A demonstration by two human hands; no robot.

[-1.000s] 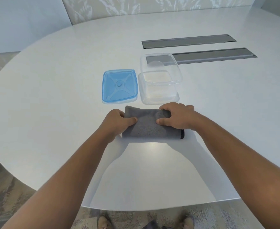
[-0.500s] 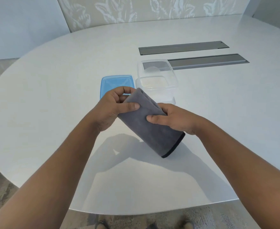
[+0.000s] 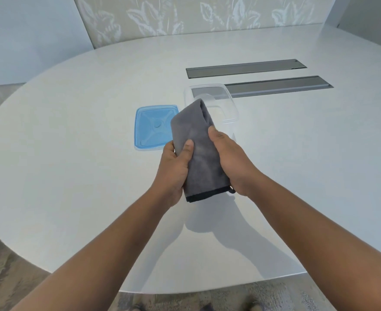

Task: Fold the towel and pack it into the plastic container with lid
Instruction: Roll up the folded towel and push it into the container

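A folded grey towel (image 3: 198, 140) with a dark hem is held up off the white table, nearly lengthwise away from me. My left hand (image 3: 173, 173) grips its left edge, thumb on top. My right hand (image 3: 230, 160) grips its right edge. The towel's far end hangs in front of the clear plastic container (image 3: 227, 102), which stands open on the table and is partly hidden by it. The blue lid (image 3: 150, 127) lies flat on the table just left of the container.
Two long grey recessed strips (image 3: 245, 68) (image 3: 279, 85) run across the table (image 3: 72, 153) behind the container. The table's rounded near edge crosses below my forearms, with patterned floor beyond. A leaf-patterned wall panel stands at the back.
The towel has been lifted from the table and turned from lying crosswise to pointing away from me, its far end now over the container's front. Both hands moved with it.
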